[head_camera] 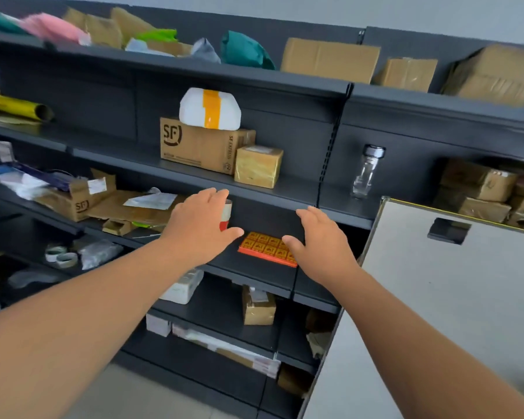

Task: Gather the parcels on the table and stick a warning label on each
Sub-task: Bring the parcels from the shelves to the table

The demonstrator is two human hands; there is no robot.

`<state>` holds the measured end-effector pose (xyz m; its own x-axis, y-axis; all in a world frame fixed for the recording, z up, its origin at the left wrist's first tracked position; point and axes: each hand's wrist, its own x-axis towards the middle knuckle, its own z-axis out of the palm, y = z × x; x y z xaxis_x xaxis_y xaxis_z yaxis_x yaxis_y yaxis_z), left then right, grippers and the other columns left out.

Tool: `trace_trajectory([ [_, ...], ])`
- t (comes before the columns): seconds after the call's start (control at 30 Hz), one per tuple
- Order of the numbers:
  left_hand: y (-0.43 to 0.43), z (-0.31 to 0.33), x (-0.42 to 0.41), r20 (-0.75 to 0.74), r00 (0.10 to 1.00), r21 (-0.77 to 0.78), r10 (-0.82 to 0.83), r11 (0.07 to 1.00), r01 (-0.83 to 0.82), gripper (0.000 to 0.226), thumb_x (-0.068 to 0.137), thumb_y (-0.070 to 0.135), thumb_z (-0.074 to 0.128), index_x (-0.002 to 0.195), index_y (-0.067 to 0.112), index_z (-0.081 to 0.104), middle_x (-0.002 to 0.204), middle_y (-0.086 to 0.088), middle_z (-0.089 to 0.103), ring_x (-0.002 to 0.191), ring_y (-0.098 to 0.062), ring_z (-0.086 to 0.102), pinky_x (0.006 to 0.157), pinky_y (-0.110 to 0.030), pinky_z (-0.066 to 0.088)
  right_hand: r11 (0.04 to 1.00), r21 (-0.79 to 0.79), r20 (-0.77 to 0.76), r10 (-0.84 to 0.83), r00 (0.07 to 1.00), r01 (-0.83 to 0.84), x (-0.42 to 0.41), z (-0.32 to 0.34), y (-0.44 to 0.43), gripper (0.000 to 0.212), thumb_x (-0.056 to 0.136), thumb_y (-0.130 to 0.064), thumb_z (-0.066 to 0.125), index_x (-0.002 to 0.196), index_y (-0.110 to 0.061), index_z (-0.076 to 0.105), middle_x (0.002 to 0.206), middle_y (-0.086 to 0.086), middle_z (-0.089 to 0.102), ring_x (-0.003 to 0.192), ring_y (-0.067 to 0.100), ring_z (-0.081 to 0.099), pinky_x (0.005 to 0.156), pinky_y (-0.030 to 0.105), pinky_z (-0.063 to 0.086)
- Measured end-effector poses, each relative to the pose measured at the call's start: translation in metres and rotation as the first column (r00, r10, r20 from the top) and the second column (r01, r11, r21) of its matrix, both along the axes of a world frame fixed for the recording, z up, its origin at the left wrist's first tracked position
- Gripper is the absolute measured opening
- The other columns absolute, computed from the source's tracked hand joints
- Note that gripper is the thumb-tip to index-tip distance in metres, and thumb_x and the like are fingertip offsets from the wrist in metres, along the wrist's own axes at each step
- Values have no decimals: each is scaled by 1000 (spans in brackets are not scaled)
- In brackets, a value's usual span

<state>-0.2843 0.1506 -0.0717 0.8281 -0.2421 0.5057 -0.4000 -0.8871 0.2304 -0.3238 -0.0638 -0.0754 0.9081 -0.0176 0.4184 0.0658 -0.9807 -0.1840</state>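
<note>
An orange stack of warning label sheets (265, 247) lies flat on a dark shelf board (254, 272) at mid height. My right hand (318, 241) hovers open over the stack's right end, fingers spread, thumb near its edge. My left hand (198, 225) is open to the left of the stack, partly covering a white and red roll (227, 213) behind it. Whether either hand touches anything cannot be told. On the shelf above stand an SF cardboard box (200, 148), a white padded parcel (210, 108) on top of it, and a small taped box (258, 167).
A grey table (436, 297) with a cable slot fills the lower right. A glass jar (366, 173) stands on the shelf beside it. Tape rolls (61, 257), torn cardboard (127, 208) and more boxes (478, 189) crowd the shelves. Lower shelves hold a taped box (258, 308).
</note>
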Motion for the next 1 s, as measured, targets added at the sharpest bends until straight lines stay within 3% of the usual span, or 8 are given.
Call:
trace_trajectory([
  [0.43,3,8,128,10,998,-52,65,997,-64,85,81,57,59,147,21,21,151,-1,31,137,-21,31,108,-41,30,991,129,29,14,999,-17,142,12,-1,65,93,-43,53,147,-18,26,153,2,29,134,25,35,104,40,36],
  [0.63,-31,23,225,-59,997,-114,57,991,-64,87,81,56,61,148,21,19,149,-3,33,133,-24,37,102,-40,37,978,204,34,34,999,-40,237,27,-28,73,92,-41,56,149,-17,18,153,3,27,133,25,36,100,36,37],
  [0.8,-58,40,291,-93,995,-195,35,979,-53,74,80,48,66,139,22,31,137,-6,46,121,-25,48,94,-39,43,967,250,10,45,999,-46,306,46,-45,81,90,-44,58,151,-20,11,156,5,20,135,26,35,100,36,39],
  [1.0,-83,40,352,-269,963,-311,2,946,-89,80,78,45,70,142,16,31,139,-6,46,123,-25,47,98,-39,44,930,360,-91,116,989,-76,363,50,-51,93,82,-47,66,151,-21,9,153,6,26,131,24,40,103,37,40],
])
